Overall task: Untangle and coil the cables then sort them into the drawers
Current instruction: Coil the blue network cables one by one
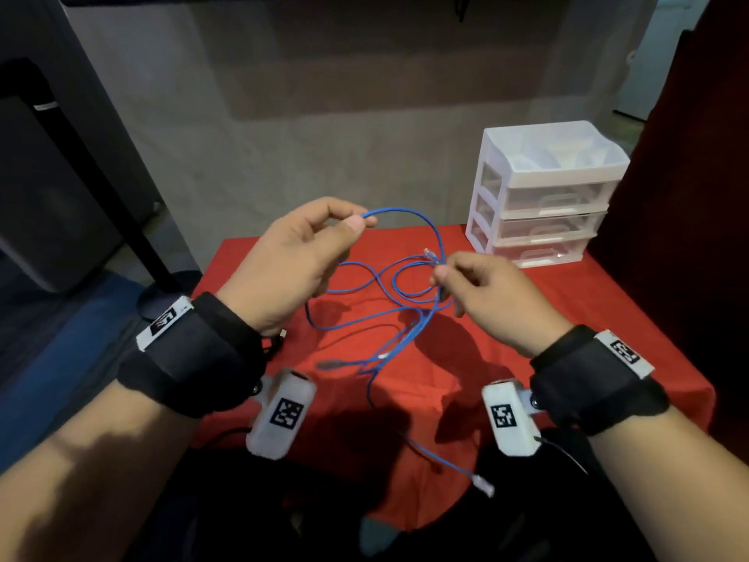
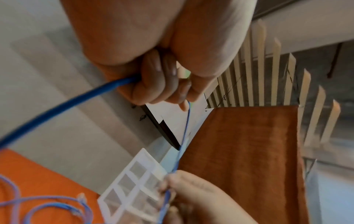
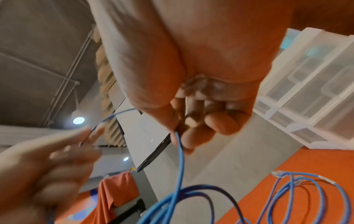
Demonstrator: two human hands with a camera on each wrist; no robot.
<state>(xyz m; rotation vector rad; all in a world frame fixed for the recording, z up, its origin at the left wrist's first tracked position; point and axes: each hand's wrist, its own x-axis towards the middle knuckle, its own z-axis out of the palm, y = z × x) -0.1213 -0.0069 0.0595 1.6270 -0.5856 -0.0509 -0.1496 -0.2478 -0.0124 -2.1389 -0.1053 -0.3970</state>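
Note:
A long blue network cable [image 1: 417, 221] arcs in the air between my two hands above the red tablecloth [image 1: 608, 310]. My left hand [image 1: 356, 225] pinches it between thumb and forefinger, with more of it running through the curled fingers [image 2: 159, 81]. My right hand [image 1: 439, 273] pinches the same blue cable [image 3: 180, 159] lower down, near a clear plug [image 1: 429, 252]. Tangled blue loops [image 1: 364, 285] lie on the cloth below, and one end with a clear plug [image 1: 484, 486] hangs over the front edge. A thin black cable [image 1: 364, 328] runs among the loops.
A white plastic unit with three clear drawers [image 1: 543, 196], all closed, stands at the table's back right. A dark red panel [image 1: 689, 176] rises to the right. A black stand [image 1: 101, 164] and a blue floor area are on the left.

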